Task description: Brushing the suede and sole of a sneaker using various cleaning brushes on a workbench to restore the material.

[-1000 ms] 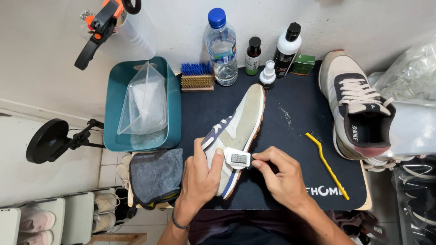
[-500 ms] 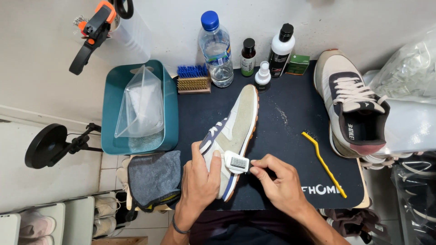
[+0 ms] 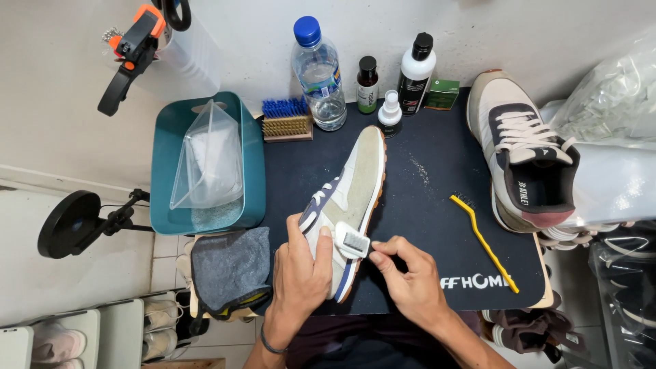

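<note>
Black rubber mat (image 3: 437,225) covers the work surface and carries most items. Teal plastic tub (image 3: 254,164) stands off the mat's 9 o'clock edge; a clear plastic bag (image 3: 208,157) sits inside it. Second sneaker (image 3: 523,154), cream with dark panels and white laces, rests upright at the mat's 2 o'clock corner.

Beige sneaker (image 3: 355,191) lies on its side at mat centre, toe toward 12 o'clock, heel toward 6 o'clock, orange-edged sole facing 3 o'clock. Grey cloth (image 3: 229,270) lies folded at 7 o'clock of that shoe, just below the tub.

Left hand (image 3: 301,277) is closed around the heel end of the beige sneaker, thumb lying on the upper. Right hand (image 3: 406,273) sits at 4 o'clock of the heel, fingers pinched firmly on the handle of a small white brush (image 3: 352,242), whose bristle face is turned upward and whose head touches the shoe's side.

Along the 12 o'clock edge stand a clear water bottle (image 3: 318,72) with blue cap, a white bottle with black cap (image 3: 413,75), a dark bottle (image 3: 367,85) and a small white spray bottle (image 3: 390,113). Wooden brush with blue bristles (image 3: 287,119) lies at 9 o'clock of the water bottle. Yellow thin brush (image 3: 482,239) lies diagonally at 3 o'clock of the hands, well apart from them.
</note>
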